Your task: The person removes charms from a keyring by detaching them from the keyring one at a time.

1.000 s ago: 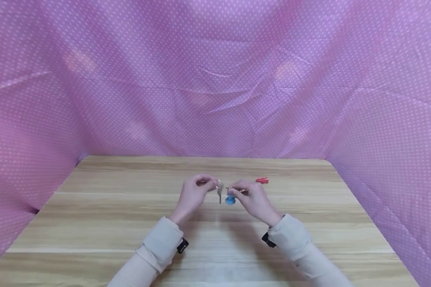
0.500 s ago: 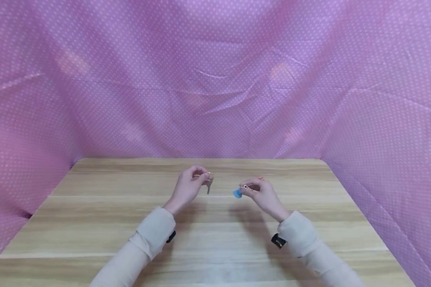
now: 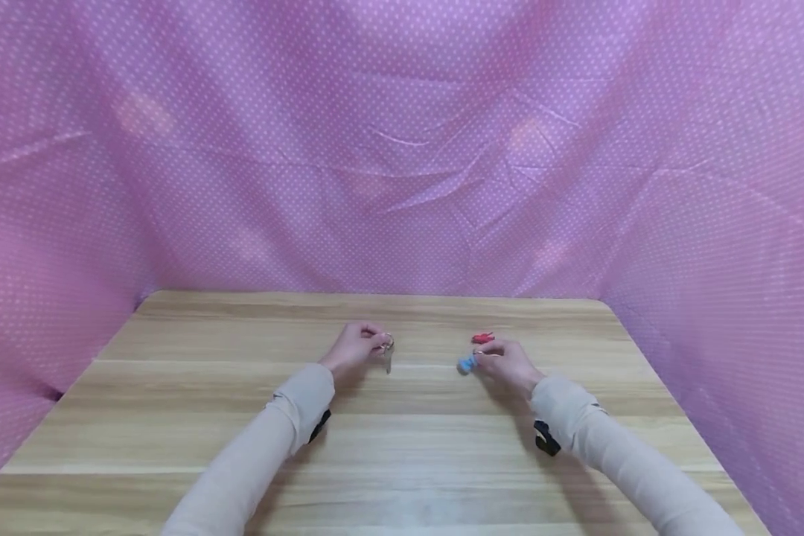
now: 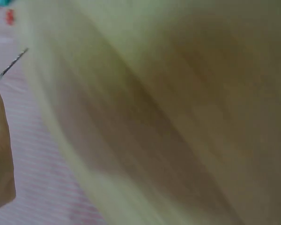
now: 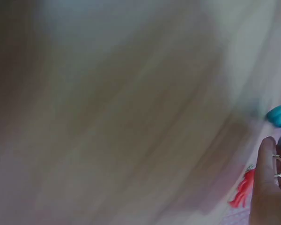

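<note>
My left hand (image 3: 356, 347) pinches a ring (image 3: 389, 341) above the left-centre of the table, and a metal key (image 3: 388, 363) hangs down from it. In the left wrist view only part of that hand (image 4: 1, 154) shows, with the thin key (image 4: 11, 67) sticking out past the thumb. Right of centre, my right hand (image 3: 507, 363) holds a blue keychain charm (image 3: 467, 363) low over the wood. The right wrist view shows gold-coloured metal rings (image 5: 280, 175) between the fingers, below the blue charm (image 5: 278, 116). A red tassel (image 3: 482, 338) lies just beyond the right hand.
The wood-grain table (image 3: 402, 461) has rounded far corners. Pink dotted cloth (image 3: 402, 186) hangs behind it and along both sides.
My hands have moved apart: the left went left with the key, the right went right and lower with the blue charm. The key and charm were close together before.
</note>
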Demonstrator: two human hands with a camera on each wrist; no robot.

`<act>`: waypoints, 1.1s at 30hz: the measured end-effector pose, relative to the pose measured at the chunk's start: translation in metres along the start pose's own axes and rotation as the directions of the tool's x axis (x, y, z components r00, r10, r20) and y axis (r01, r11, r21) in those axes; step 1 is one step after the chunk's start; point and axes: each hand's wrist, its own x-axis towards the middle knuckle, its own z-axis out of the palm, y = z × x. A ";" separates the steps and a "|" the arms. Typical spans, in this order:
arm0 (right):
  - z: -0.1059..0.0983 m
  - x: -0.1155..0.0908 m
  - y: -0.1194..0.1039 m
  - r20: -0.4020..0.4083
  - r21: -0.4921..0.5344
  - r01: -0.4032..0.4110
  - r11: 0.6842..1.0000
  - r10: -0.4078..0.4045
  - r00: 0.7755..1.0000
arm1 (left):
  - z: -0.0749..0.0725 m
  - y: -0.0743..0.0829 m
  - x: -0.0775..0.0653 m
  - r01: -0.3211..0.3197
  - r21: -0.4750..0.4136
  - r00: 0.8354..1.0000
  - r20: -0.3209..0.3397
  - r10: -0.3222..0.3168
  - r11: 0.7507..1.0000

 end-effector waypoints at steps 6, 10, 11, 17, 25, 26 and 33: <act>-0.006 0.008 0.011 0.000 -0.067 0.089 0.994 -0.089 0.996 | -0.009 -0.016 0.015 0.015 0.077 1.000 -0.008 -0.014 0.997; -0.009 0.014 0.015 0.007 -0.145 0.129 0.981 -0.130 0.992 | -0.012 -0.023 0.020 -0.049 0.245 0.999 -0.008 0.053 0.968; -0.010 0.015 0.016 0.008 -0.158 0.130 0.979 -0.131 0.991 | -0.013 -0.025 0.020 -0.065 0.284 0.997 -0.009 0.071 0.957; -0.011 0.014 0.017 0.017 -0.205 0.114 0.972 -0.113 0.993 | -0.016 -0.027 0.018 -0.123 0.367 0.991 -0.003 0.133 0.922; -0.011 0.013 0.016 0.054 -0.206 0.133 0.969 -0.125 0.991 | -0.022 -0.035 0.021 -0.128 0.423 0.990 -0.006 0.144 0.897; -0.012 0.013 0.016 0.061 -0.201 0.138 0.970 -0.128 0.990 | -0.023 -0.036 0.022 -0.125 0.426 0.990 -0.007 0.141 0.896; -0.019 0.013 0.009 0.127 -0.310 0.179 0.934 -0.145 0.981 | -0.027 -0.033 0.018 -0.097 0.382 0.995 0.033 0.091 0.919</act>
